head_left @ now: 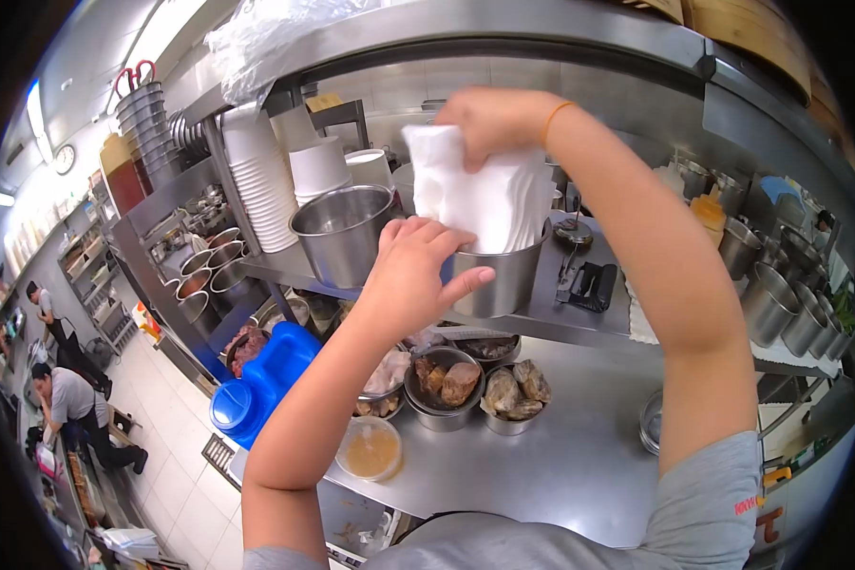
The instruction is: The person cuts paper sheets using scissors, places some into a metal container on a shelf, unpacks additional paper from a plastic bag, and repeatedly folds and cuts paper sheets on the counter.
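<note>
My right hand [499, 125] is closed on the top of a stack of white paper napkins [480, 204], its fingertips partly hidden and smeared by motion. The stack stands upright in a round metal pot [499, 290] on the steel shelf. My left hand [413, 266] is by the near left side of that pot, thumb and fingers apart, with the fingertips close to the rim and the lower napkins; whether they touch is hard to tell. To its left stands another metal pot [337, 256], which shows no contents.
Stacked white cups [256, 180] line the shelf's left side. Below are a blue jug [271, 375], bowls of meat [444, 380], wrapped pieces in a metal container [515, 389] and a tub of yellowish liquid [369, 449]. Metal cups [774, 304] stand right. Two people work far left.
</note>
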A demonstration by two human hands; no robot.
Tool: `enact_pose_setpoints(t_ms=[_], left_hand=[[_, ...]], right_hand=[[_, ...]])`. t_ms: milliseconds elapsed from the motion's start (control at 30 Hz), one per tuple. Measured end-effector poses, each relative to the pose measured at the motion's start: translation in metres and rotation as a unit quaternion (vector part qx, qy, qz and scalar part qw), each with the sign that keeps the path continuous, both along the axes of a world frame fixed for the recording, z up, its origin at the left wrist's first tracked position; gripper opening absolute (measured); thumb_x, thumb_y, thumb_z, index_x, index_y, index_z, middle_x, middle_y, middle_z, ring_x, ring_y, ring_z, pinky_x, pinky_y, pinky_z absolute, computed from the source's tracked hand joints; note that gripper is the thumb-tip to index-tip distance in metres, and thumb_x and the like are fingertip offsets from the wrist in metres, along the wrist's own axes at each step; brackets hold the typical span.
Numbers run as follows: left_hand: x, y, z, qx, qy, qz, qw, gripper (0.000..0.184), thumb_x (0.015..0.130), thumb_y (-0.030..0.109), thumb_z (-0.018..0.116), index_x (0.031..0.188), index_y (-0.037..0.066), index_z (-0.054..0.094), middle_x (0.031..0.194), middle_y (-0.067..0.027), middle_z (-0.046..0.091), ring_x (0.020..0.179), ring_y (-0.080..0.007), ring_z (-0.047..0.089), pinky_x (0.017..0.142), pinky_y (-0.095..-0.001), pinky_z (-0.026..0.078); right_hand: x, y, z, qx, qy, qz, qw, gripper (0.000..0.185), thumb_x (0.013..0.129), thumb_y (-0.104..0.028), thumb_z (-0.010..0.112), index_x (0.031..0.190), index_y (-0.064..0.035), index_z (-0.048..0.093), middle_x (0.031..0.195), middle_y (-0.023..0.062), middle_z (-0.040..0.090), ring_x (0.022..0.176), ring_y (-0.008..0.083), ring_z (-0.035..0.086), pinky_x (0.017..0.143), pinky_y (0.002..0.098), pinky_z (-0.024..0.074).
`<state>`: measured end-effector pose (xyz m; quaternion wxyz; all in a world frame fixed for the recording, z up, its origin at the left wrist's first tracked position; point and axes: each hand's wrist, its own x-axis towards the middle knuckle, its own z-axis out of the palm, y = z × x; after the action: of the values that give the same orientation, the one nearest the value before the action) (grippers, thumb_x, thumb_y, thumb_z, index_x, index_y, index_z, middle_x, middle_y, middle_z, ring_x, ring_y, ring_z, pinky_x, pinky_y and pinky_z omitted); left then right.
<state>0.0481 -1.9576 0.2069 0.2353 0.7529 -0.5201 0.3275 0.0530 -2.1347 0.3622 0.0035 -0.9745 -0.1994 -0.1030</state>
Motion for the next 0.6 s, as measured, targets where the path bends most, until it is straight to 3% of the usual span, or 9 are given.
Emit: enact_pose_setpoints(t_ms=[100, 200, 300, 367, 400, 500, 533, 600], left_hand=[[-0.009, -0.004, 0.002, -0.109, -0.099, 0.004, 0.989, 0.036, 0.076, 0.028, 0.074, 0.104, 0.007, 0.065, 0.091, -0.0099, 0.06, 0.095, -0.0287, 0.054, 0.092, -0.0412, 0.037], [-0.02, -0.005, 0.007, -0.099, -0.14, -0.027, 0.985, 0.035, 0.074, 0.023, 0.075, 0.104, 0.008, 0.065, 0.086, -0.0081, 0.06, 0.091, -0.028, 0.055, 0.088, -0.0404, 0.04], [-0.014, -0.017, -0.002, -0.035, -0.135, -0.048, 0.989, 0.031, 0.075, 0.017, 0.074, 0.103, 0.008, 0.065, 0.083, -0.0076, 0.06, 0.086, -0.0281, 0.056, 0.083, -0.0387, 0.044], [-0.015, -0.021, -0.011, -0.035, -0.069, -0.033, 0.996, 0.026, 0.077, 0.011, 0.071, 0.102, 0.007, 0.065, 0.084, -0.0085, 0.061, 0.086, -0.0285, 0.058, 0.08, -0.0376, 0.046], [-0.012, -0.019, -0.012, -0.039, -0.056, -0.032, 0.997, 0.025, 0.078, 0.01, 0.07, 0.102, 0.006, 0.065, 0.085, -0.0089, 0.062, 0.087, -0.0285, 0.058, 0.08, -0.0374, 0.046], [-0.009, -0.003, -0.009, -0.046, 0.0, -0.042, 0.998, 0.021, 0.079, 0.008, 0.067, 0.099, 0.004, 0.065, 0.087, -0.0106, 0.063, 0.089, -0.0286, 0.059, 0.081, -0.0364, 0.046], [-0.007, 0.003, -0.008, -0.048, 0.021, -0.047, 0.998, 0.02, 0.079, 0.007, 0.066, 0.098, 0.002, 0.064, 0.088, -0.0113, 0.064, 0.09, -0.0287, 0.059, 0.082, -0.036, 0.046], [0.0, 0.011, -0.003, -0.035, 0.036, -0.063, 0.997, 0.017, 0.079, 0.006, 0.063, 0.095, 0.001, 0.064, 0.088, -0.0125, 0.064, 0.089, -0.0284, 0.06, 0.082, -0.0349, 0.046]], right_hand=[[-0.001, -0.001, -0.005, -0.004, 0.014, 0.01, 1.0, 0.044, 0.057, -0.008, 0.073, 0.1, -0.004, 0.067, 0.091, 0.0148, 0.07, 0.078, 0.0273, 0.066, 0.07, 0.0388, 0.0533], [0.001, -0.008, 0.001, 0.026, 0.047, 0.003, 0.999, 0.047, 0.057, -0.01, 0.075, 0.104, -0.0053, 0.067, 0.093, 0.0157, 0.069, 0.078, 0.0296, 0.066, 0.07, 0.04, 0.0534], [0.002, -0.002, -0.001, -0.013, 0.057, 0.01, 0.998, 0.052, 0.057, -0.014, 0.078, 0.107, -0.0067, 0.066, 0.097, 0.0155, 0.069, 0.083, 0.0287, 0.066, 0.073, 0.0398, 0.0528], [-0.011, 0.013, -0.014, -0.075, 0.031, 0.005, 0.997, 0.054, 0.057, -0.015, 0.079, 0.109, -0.007, 0.066, 0.1, 0.0143, 0.068, 0.089, 0.0271, 0.065, 0.076, 0.0394, 0.0521], [-0.019, 0.017, -0.017, -0.091, 0.028, -0.024, 0.995, 0.052, 0.066, -0.026, 0.078, 0.112, -0.0079, 0.065, 0.103, 0.0092, 0.068, 0.094, 0.0233, 0.063, 0.08, 0.0369, 0.0505], [-0.003, -0.019, -0.014, 0.186, -0.055, 0.042, 0.98, 0.051, 0.075, -0.039, 0.073, 0.115, -0.0083, 0.064, 0.103, 0.0066, 0.067, 0.094, 0.02, 0.062, 0.08, 0.0352, 0.0496], [0.004, -0.035, -0.006, 0.266, -0.062, 0.025, 0.962, 0.064, 0.08, -0.059, 0.062, 0.119, -0.0089, 0.061, 0.103, 0.0078, 0.065, 0.093, 0.0187, 0.061, 0.079, 0.0355, 0.0494], [0.01, -0.063, -0.006, 0.348, -0.017, -0.128, 0.929, 0.07, 0.082, -0.067, 0.054, 0.122, -0.0094, 0.059, 0.108, 0.0097, 0.064, 0.098, 0.0207, 0.061, 0.082, 0.0386, 0.0495]])
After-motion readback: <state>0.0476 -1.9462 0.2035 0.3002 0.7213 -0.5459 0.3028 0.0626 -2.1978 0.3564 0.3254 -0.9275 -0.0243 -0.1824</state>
